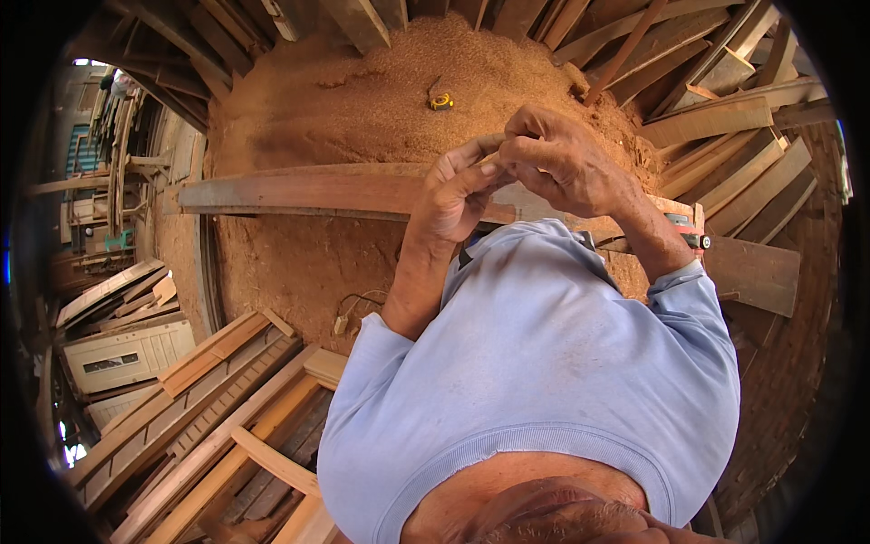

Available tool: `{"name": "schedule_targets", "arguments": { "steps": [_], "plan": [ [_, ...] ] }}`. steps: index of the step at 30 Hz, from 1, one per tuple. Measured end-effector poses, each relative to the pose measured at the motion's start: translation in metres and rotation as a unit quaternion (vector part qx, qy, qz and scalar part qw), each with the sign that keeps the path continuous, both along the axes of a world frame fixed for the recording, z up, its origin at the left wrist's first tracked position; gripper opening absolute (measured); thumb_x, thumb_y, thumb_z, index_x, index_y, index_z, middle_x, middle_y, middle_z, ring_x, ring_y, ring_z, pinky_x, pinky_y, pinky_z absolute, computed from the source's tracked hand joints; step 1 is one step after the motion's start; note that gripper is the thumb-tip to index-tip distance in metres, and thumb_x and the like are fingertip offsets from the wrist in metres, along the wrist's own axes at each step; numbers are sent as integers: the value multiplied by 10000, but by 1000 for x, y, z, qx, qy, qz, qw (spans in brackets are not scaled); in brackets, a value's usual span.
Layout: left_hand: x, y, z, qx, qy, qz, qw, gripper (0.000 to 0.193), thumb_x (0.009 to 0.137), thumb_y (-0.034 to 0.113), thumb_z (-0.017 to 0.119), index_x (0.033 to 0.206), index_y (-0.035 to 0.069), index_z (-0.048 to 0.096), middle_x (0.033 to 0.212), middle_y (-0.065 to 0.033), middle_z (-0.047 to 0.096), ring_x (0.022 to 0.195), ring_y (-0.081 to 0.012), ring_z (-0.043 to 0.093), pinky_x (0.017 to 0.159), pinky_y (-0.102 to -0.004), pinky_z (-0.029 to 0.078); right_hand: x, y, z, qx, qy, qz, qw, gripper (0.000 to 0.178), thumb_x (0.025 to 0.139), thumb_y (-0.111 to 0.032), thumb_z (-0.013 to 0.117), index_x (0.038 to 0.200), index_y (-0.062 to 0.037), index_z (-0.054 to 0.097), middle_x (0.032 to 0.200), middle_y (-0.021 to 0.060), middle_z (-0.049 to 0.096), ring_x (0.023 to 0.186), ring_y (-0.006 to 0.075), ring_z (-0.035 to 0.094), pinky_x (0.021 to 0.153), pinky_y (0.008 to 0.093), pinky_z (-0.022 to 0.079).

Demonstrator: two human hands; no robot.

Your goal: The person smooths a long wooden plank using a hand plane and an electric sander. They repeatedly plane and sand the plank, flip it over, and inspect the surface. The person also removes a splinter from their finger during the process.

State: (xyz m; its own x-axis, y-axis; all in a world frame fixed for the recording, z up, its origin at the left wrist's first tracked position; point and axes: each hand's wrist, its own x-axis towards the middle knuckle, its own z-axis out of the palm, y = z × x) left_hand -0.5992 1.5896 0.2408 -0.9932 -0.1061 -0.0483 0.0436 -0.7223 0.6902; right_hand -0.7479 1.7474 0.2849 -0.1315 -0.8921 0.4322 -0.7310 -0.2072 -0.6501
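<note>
In front of my chest my two hands meet above a long reddish wooden plank. My left hand is closed, its thumb and fingertips pressed together against the fingers of the other hand. My right hand is also closed, with the fingers bent inward. Whatever lies between the fingertips, if anything, is too small or hidden to make out. Beyond the hands a yellow and black tape measure rests on the sawdust.
Leaning boards crowd the far right. At the lower left are stacked planks and frames and a pale panel. A red and grey tool sits beside my right forearm. A corded plug lies near my left elbow.
</note>
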Motion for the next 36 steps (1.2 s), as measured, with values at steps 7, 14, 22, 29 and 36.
{"name": "schedule_targets", "arguments": {
  "steps": [7, 14, 22, 29, 36],
  "plan": [
    [-2, 4, -2, 7, 1, -3, 1000, 448, 971, 118, 658, 1345, -89, 523, 1186, -141, 683, 1104, -177, 669, 1038, -323, 505, -1, 3, -5, 6, 0, -3, 1000, 156, 870, -25, 674, 1020, -67, 665, 970, 101, 555, 896, 283, 590, 739, 394, 489],
    [-2, 9, 5, -12, -6, 8, 1000, 507, 956, 158, 660, 1351, -116, 498, 1183, -149, 672, 1101, -177, 658, 1066, -343, 483, 1, 5, -14, -34, -65, -7, 997, 156, 890, -32, 698, 985, -42, 574, 973, 120, 550, 911, 301, 597, 770, 410, 498],
    [0, 10, 5, -9, -17, 15, 1000, 519, 945, 154, 667, 1353, -118, 497, 1173, -141, 670, 1097, -176, 656, 1056, -335, 486, 4, 5, -15, -62, -82, -25, 994, 164, 887, -32, 677, 1028, -45, 595, 967, 126, 558, 906, 299, 586, 757, 409, 495],
    [2, 8, 2, -12, -10, 11, 1000, 473, 961, 125, 658, 1349, -101, 509, 1182, -150, 682, 1103, -179, 669, 1041, -317, 501, 3, 7, -7, -17, -23, 7, 1000, 165, 866, -6, 659, 1024, -56, 657, 1017, 132, 564, 922, 298, 592, 766, 404, 500],
    [5, 12, 5, -7, -3, 17, 1000, 488, 964, 139, 657, 1358, -104, 504, 1188, -145, 682, 1118, -183, 662, 1059, -326, 487, 4, 6, -11, -24, -58, 9, 998, 114, 910, -29, 650, 1022, -49, 640, 998, 121, 548, 926, 302, 589, 778, 405, 495]
  ]
}}
